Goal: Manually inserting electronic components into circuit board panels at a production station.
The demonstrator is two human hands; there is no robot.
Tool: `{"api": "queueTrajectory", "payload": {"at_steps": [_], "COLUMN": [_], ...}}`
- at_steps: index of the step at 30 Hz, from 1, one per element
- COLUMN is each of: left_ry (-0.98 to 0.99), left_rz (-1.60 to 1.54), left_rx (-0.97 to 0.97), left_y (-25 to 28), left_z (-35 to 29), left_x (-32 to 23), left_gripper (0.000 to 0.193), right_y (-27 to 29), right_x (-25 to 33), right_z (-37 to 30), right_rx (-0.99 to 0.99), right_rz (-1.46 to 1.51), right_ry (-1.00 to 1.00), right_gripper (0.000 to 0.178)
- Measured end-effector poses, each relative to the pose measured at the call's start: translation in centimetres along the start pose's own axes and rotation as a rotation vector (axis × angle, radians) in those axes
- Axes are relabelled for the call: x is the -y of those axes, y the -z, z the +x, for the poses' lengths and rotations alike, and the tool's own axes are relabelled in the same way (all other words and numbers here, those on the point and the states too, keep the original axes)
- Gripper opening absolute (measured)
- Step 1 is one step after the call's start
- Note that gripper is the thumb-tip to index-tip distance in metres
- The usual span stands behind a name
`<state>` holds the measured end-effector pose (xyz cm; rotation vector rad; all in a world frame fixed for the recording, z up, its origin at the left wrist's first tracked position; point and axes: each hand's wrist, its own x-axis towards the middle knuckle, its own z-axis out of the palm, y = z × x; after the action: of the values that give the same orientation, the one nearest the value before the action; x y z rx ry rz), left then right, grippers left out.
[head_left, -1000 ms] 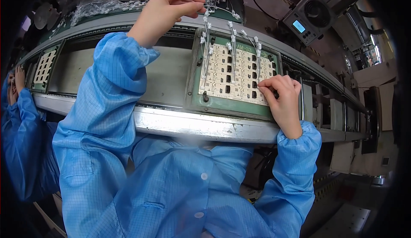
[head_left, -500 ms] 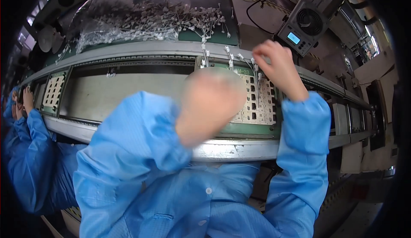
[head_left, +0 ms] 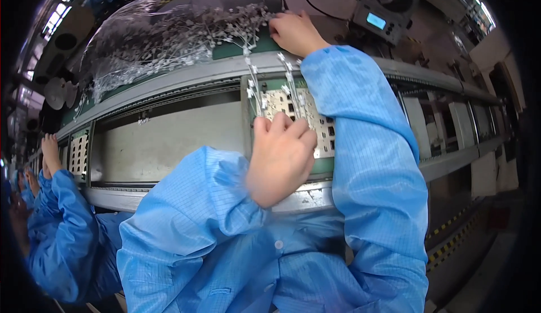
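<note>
My left hand (head_left: pixel 284 158) is over the near part of a pale circuit-board panel (head_left: pixel 323 130) in a green carrier, its fingers curled closed. White-plugged cables (head_left: pixel 291 82) lie across the panel and over the rail, their lower ends running to the fingertips. Whatever those fingertips grip is hidden. Past the rail, my right hand (head_left: pixel 298 33) is at the right end of a heap of white-plugged cables (head_left: pixel 186 34). Its fingers are bent together, and I cannot make out what is between them. My right sleeve covers the panel's right side.
A clear plastic bag (head_left: pixel 121 68) lies around the heap on a green surface. Metal conveyor rails (head_left: pixel 169 79) run left to right. Further left sits a second panel (head_left: pixel 79 155), with a co-worker's hand (head_left: pixel 51 152) beside it. A grey fan unit (head_left: pixel 385 6) with a lit screen stands at the back right.
My right hand has moved from above the panel's right side, left and away to the cable heap. The left hand, blurred before, now has its fingers curled lower over the panel. The view has shifted.
</note>
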<state>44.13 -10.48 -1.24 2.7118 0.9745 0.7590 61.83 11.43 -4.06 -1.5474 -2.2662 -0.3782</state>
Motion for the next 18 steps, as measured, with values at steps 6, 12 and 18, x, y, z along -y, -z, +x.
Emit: {"api": "queueTrajectory", "payload": {"at_steps": [6,12,18], "left_ry": [0.041,0.019,0.009], "left_rz": [-0.074,-0.046,0.098], "left_rx": [0.048,0.108,0.092], "left_y": [0.2,0.5,0.8], "left_z": [0.9,1.6,1.9], "left_x": [0.3,-0.6,-1.2], "left_gripper": [0.007,0.007,0.006], "right_y": [4.1,9.3,11.1], "right_x": [-1.2,-2.4,-3.0], "right_z": [0.3,-3.1,-5.9], "right_rx": [-0.112,0.062,0.143], "right_rz": [0.813,1.346,1.435], "right_ry": [-0.124,-0.226,-0.216], "right_gripper": [0.018,0.017,0.014]}}
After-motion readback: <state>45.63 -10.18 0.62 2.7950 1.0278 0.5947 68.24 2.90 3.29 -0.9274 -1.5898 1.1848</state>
